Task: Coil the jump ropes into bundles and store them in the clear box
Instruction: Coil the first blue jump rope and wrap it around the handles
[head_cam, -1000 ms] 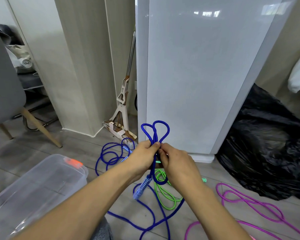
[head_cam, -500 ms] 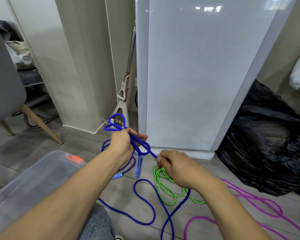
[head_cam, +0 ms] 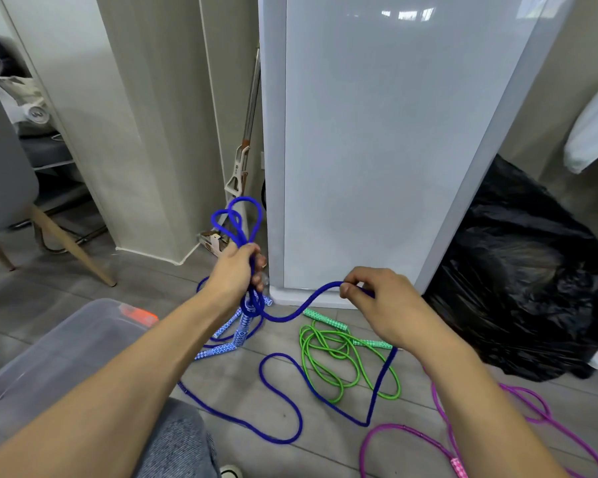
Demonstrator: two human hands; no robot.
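Your left hand (head_cam: 235, 270) grips the blue rope (head_cam: 321, 293) loops, right hand (head_cam: 384, 305) pinches one strand; the clear box (head_cam: 66, 343) at 8 o'clock is cut off.

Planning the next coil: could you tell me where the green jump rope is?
In the head view, the green jump rope lies on the floor below the right hand, left of the purple rope.

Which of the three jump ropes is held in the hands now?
The blue rope: the left hand grips its gathered loops and the right hand pinches a strand. The green rope and purple rope lie loose on the floor.
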